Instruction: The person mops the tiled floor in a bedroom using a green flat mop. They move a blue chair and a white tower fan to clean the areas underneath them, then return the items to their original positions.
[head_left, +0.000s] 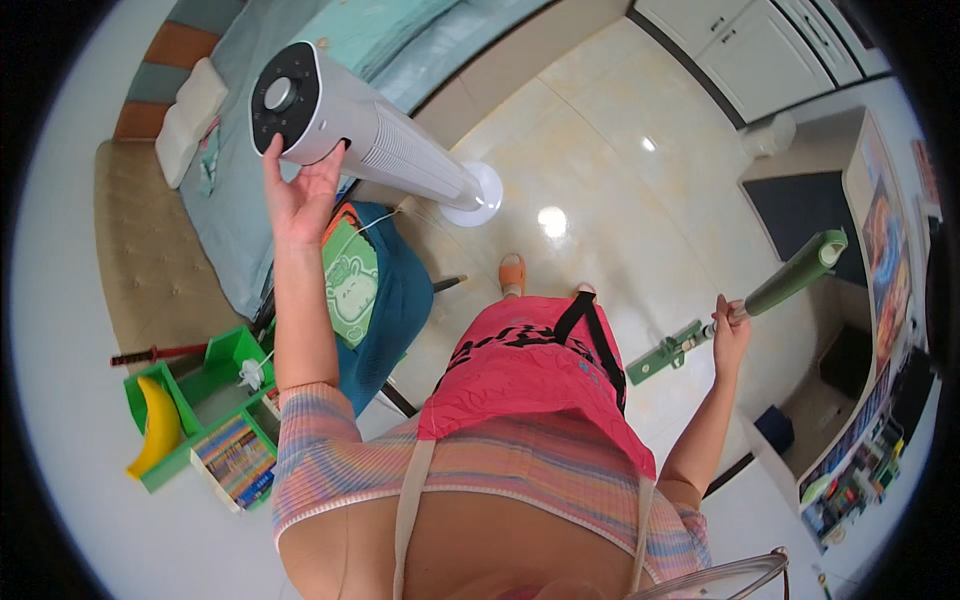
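Note:
My left hand (304, 196) grips the top of a white tower fan (382, 124). The thumb rests at the edge of its black control panel, and fingers reach a dark slot in the back. The fan leans toward the bed, its round white base (487, 196) on the floor. Around the pole of a green flat mop (787, 277), my right hand (729, 337) is closed. The mop's flat green head (664, 352) is low down, near the floor; whether it touches cannot be told. A pink apron (540, 360) covers my front.
Beside my left arm stands a blue chair (405, 300) with a green cushion (352, 289). A white cord crosses it. Left are a bed (255, 135) and a green shelf (199, 435) with books and a toy banana (157, 420). Right is a desk (847, 187); white cabinets (772, 60) stand beyond.

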